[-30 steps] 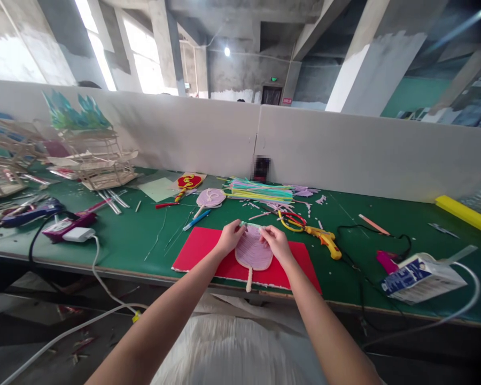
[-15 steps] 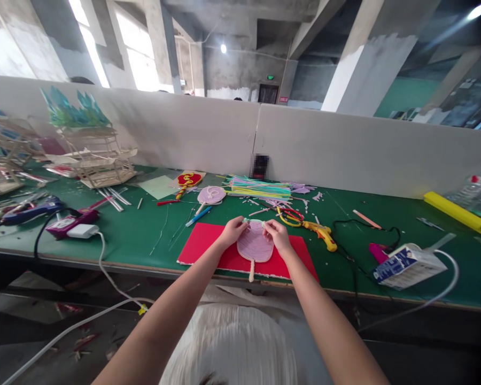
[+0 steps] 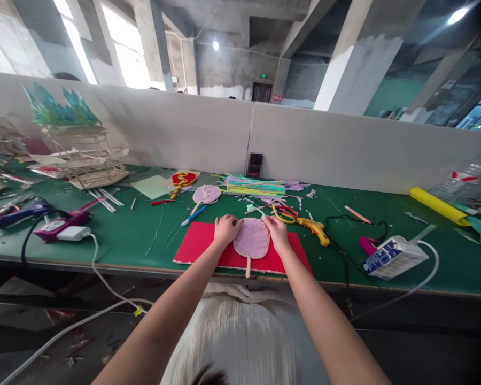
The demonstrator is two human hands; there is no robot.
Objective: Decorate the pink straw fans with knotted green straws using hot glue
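Note:
A round lilac fan (image 3: 251, 239) with a ribbed surface and a short cream handle lies on a red board (image 3: 194, 243), its handle pointing toward me. My left hand (image 3: 226, 230) rests at the fan's upper left edge, fingers stretched out over the board and rim. At the upper right edge, my right hand (image 3: 277, 231) pinches a pale green pipe cleaner (image 3: 256, 208). The curled end of this piece sticks out to the left above the fan's top rim. The fingertips of my right hand are partly hidden.
Behind the board lie a bundle of coloured pipe cleaners (image 3: 254, 187), a second lilac fan (image 3: 207, 194), a red-and-yellow fan (image 3: 184, 178) and a blue pen (image 3: 194, 215). A yellow glue gun (image 3: 314, 229) and a carton (image 3: 396, 258) stand right; a purple glue gun (image 3: 62, 225) lies left.
My left hand has let go of the green piece and settled flatter at the fan's left edge. My right hand keeps the piece, which now shows above the rim. The view has shifted slightly.

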